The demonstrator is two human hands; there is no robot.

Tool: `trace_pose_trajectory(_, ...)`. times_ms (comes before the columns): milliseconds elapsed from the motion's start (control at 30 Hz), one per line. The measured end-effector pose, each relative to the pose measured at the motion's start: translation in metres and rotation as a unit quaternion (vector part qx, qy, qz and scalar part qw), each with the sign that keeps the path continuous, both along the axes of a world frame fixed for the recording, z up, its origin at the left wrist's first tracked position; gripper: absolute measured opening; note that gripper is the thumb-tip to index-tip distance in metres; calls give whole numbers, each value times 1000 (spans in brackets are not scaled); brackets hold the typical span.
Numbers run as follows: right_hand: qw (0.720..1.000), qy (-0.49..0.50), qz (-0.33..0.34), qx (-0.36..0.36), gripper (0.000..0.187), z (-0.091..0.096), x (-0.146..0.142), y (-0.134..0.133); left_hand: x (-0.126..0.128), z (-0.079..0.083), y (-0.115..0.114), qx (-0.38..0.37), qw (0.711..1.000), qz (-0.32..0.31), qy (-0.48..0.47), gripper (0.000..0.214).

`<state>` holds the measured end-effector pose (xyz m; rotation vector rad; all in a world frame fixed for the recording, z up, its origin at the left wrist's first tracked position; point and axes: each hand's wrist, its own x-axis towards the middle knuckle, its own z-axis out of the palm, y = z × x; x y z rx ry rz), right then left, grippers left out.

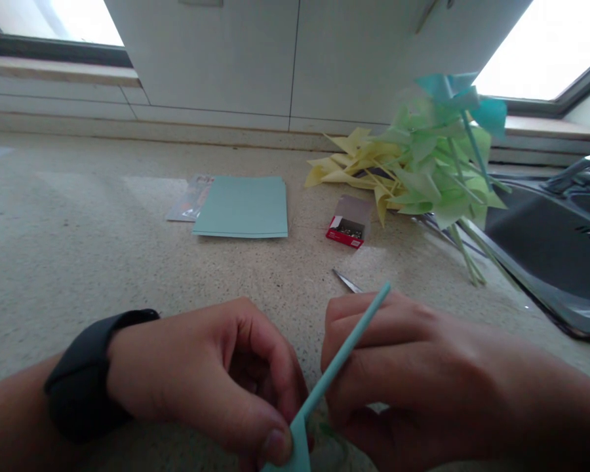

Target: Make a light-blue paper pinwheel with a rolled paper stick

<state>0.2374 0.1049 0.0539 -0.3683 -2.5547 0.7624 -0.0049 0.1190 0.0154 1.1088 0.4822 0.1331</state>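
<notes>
My left hand [216, 380], with a black band [91, 373] on its wrist, pinches a sheet of light blue-green paper between thumb and fingers. The paper is rolled into a thin tube [347, 351] that slants up to the right, with a loose flap [299, 452] at its lower end. My right hand [398, 373] is closed just right of the tube, its fingers curled under. Its fingertips are hidden, and what they hold cannot be made out. Below it, a clear, greenish item [338, 446] shows only dimly. A pointed metal blade [347, 280] sticks out from behind my right hand.
A stack of blue-green paper [243, 206] lies partly over a clear packet [189, 200]. Right of it stands an open red box [347, 229] of small metal pieces. Several yellow, green and blue paper pinwheels [423, 157] are heaped beside the sink [550, 242].
</notes>
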Motion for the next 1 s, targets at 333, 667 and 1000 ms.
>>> trace_pose_trajectory(333,993,104,-57,0,21,-9,5,3,-4,-2,-1,-156,986,44,-48,21)
trace_pose_trajectory(667,976,163,-147,-10,24,-9,5,12,1,-3,2,-110,969,134,-178,8)
trace_pose_trajectory(1000,941,228,-224,-109,20,-14,3,9,3,-7,0,-88,951,191,-228,5)
